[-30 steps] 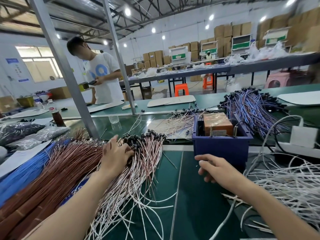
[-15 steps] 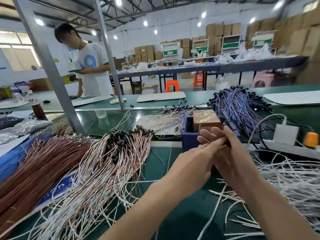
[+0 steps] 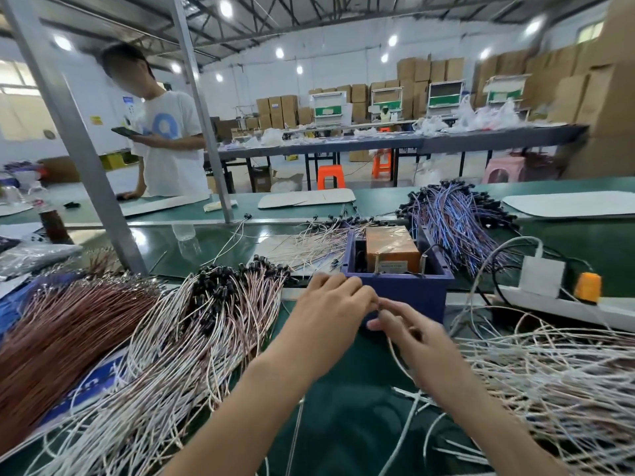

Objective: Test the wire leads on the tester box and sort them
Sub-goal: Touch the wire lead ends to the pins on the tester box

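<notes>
Centrally, tester box (image 3: 395, 293): blue and open-topped, on the green bench (image 3: 343, 424) just beyond both hands; an orange block (image 3: 391, 247) sits inside.
Wire lead (image 3: 394, 355): a thin pale strand trailing from under the right hand; its tip is lost among the fingertips.
Left hand (image 3: 330, 314): fingers curled, tips pinched on the lead's end, in front of the box.
Right hand (image 3: 412, 334): fingers loosely bent, meeting the left; too blurred to tell whether it grips.
Piles: pink-white leads (image 3: 206, 338) with black ends to the left; brown wires (image 3: 68, 338) further left, cut off by the frame edge; white leads (image 3: 549, 389) to the right; blue-purple leads (image 3: 457, 221) behind the box.
Bench, right: power strip (image 3: 556, 304) carrying a white adapter (image 3: 541, 276).
Room: metal post (image 3: 79, 139); a person (image 3: 171, 142) in a white T-shirt holding a phone; stacked cardboard boxes (image 3: 429, 70); orange stools (image 3: 330, 176).
</notes>
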The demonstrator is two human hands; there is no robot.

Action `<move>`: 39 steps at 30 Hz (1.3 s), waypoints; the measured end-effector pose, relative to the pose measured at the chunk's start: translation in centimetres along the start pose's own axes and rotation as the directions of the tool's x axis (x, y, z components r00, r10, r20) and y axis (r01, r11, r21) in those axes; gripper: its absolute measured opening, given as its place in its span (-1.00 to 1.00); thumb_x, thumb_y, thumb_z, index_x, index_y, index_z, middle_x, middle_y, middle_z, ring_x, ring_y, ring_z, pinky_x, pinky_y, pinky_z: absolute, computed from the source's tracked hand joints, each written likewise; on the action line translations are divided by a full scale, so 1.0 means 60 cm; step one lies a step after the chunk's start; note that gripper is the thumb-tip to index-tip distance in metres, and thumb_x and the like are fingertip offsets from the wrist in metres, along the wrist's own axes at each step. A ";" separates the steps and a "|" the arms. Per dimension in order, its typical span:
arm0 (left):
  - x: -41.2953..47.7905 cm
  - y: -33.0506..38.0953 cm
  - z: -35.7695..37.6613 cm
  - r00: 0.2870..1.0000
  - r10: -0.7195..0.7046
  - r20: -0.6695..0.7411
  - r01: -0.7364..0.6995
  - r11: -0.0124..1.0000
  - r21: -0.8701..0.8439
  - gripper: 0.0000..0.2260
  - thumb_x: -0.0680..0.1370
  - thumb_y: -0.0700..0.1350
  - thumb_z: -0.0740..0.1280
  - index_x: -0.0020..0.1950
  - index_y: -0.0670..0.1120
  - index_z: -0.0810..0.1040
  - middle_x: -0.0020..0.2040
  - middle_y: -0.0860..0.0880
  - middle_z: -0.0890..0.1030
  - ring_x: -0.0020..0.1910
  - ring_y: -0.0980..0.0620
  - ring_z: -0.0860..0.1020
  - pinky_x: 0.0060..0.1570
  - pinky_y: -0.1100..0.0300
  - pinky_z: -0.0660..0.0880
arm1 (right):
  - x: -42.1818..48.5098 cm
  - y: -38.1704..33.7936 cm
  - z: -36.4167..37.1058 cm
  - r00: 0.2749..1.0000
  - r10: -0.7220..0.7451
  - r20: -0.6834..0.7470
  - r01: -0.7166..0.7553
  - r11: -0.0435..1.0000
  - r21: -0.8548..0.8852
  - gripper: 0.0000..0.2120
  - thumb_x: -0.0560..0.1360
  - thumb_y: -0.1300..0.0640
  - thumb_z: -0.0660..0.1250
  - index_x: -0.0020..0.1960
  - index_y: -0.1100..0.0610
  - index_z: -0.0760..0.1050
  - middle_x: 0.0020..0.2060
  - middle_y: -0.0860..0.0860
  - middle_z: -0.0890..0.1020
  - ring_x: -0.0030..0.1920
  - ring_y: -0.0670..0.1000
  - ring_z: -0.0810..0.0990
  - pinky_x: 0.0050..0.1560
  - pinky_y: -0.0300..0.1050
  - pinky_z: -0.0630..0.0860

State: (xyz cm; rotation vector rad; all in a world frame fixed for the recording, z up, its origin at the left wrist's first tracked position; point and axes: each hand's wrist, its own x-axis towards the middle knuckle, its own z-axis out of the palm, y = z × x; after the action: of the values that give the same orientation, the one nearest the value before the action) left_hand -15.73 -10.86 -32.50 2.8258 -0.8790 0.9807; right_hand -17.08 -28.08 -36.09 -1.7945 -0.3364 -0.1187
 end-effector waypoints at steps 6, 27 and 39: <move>0.002 0.021 0.010 0.953 -0.140 -0.270 0.127 0.990 -0.065 -0.79 0.64 0.02 0.26 0.22 0.00 0.57 0.07 0.06 0.59 0.10 0.01 0.49 0.19 0.12 0.37 | 0.007 0.024 0.010 0.966 -0.088 -0.242 0.097 0.995 0.026 -0.82 0.63 0.01 0.24 0.11 -0.18 0.60 -0.34 -0.04 0.61 -0.49 -0.17 0.35 -0.45 -0.33 0.27; -0.018 0.080 0.084 0.620 -0.761 0.191 0.317 0.020 -0.948 -0.52 0.69 0.09 0.07 -0.43 0.02 0.23 -0.46 0.00 0.26 -0.43 0.01 0.33 -0.33 0.23 0.38 | -0.003 0.069 0.003 0.871 0.012 -0.491 0.044 0.994 0.103 -0.82 0.63 -0.09 0.18 0.10 -0.24 0.55 -0.37 -0.05 0.58 -0.49 -0.17 0.37 -0.48 -0.33 0.31; -0.022 0.077 0.129 0.597 -0.793 0.121 0.290 0.074 -0.954 -0.80 0.67 0.01 0.16 0.05 -0.06 0.51 -0.37 -0.05 0.56 -0.35 -0.03 0.61 -0.21 0.28 0.53 | 0.025 0.073 -0.007 0.797 0.160 -0.582 0.014 0.959 0.283 -0.87 0.63 -0.08 0.22 0.03 -0.05 0.46 -0.33 -0.12 0.62 -0.51 -0.13 0.39 -0.51 -0.31 0.36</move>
State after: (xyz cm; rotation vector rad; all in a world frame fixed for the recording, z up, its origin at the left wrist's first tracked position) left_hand -14.61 -15.63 -40.22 1.4790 -0.0391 0.5812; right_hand -14.36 -29.18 -39.68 -1.3982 0.1747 -0.5512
